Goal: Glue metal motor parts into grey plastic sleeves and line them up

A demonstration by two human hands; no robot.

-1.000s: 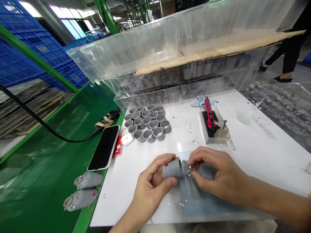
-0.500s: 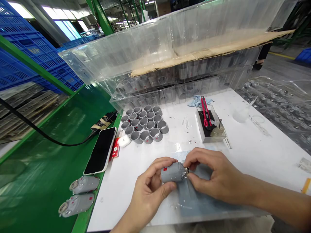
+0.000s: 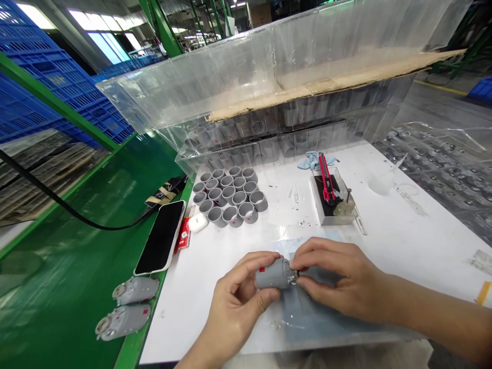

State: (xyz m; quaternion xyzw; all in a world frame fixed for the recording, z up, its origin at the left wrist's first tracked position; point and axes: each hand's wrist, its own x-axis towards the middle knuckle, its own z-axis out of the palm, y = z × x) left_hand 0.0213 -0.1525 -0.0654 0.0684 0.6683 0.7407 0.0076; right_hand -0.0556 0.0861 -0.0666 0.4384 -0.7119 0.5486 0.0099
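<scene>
I see a bright picture: daylight comes from the windows [image 3: 104,47] at upper left, glare lies on the clear plastic bin [image 3: 246,87], shadows are soft, and the edges bend strongly.

One camera sits on the person's head and looks forward and down. It is very close above the left hand [image 3: 238,298] and right hand [image 3: 342,277], which show big near the bottom of the picture on the white tabletop [image 3: 423,246]. Farther up, it sees a clear plastic bin [image 3: 269,87] and blue crates [image 3: 46,97].
</scene>
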